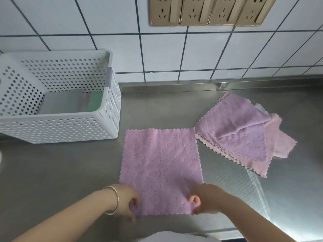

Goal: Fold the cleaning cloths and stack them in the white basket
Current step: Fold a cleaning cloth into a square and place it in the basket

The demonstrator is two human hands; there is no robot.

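A purple quilted cloth (161, 165) lies spread flat on the steel counter in front of me. My left hand (127, 201) pinches its near left corner, and my right hand (202, 199) pinches its near right corner. To the right lies a loose pile of cloths (243, 133), purple on top with pink ones under it. The white perforated basket (57, 126) stands at the back left. Folded cloths lie inside it, a grey one (64, 103) and a green one (95, 101) beside it.
The steel counter (61, 172) runs to a tiled wall (174, 53) with a row of gold power sockets (206, 11). A textured drainboard patch (244, 180) lies at the right. The counter's front edge is just below my hands.
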